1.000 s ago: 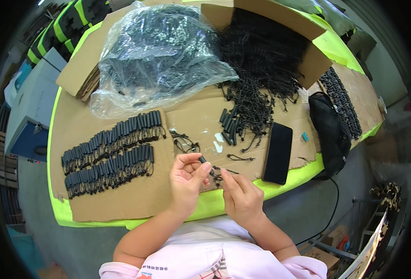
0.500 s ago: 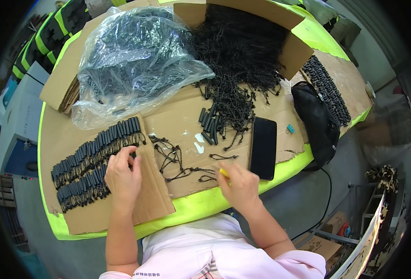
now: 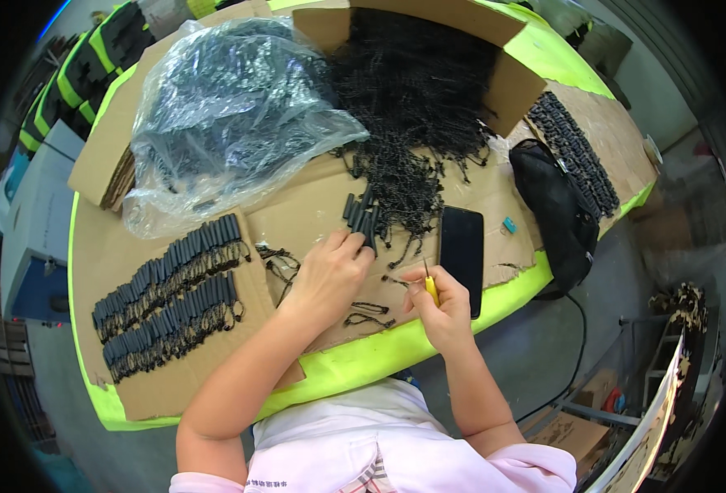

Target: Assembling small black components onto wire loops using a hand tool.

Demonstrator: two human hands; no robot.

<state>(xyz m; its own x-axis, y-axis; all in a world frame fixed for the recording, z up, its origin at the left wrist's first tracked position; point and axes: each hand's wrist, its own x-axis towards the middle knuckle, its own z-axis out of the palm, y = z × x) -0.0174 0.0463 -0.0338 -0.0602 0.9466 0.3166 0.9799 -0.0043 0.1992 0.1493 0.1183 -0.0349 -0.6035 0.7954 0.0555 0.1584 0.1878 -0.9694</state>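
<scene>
My left hand [image 3: 330, 273] reaches to the small pile of short black tubes [image 3: 367, 215]. Its fingers are bent together at the pile's near end, and their tips are partly hidden. In my right hand [image 3: 445, 312] is a yellow-handled awl [image 3: 431, 287], its thin metal tip pointing away from me. A black cord loop [image 3: 393, 280] meets that hand's fingertips. More knotted cord loops [image 3: 369, 314] lie between and below my hands. On the left cardboard piece [image 3: 256, 345], two rows of corded tubes, a far row [image 3: 174, 256] and a near row [image 3: 174, 319], lie side by side.
A clear plastic bag [image 3: 223, 115] of dark pieces and an open carton [image 3: 519, 90] spilling black cords [image 3: 404, 148] stand at the back. A phone [image 3: 461, 255], a teal clip [image 3: 508, 224], a black pouch [image 3: 552, 214] and a braided dark strip [image 3: 576, 152] lie rightward.
My left hand has moved right from the rows to the loose tubes, where another corded tube now ends the near row. My right hand has turned the awl upward and met a cord loop.
</scene>
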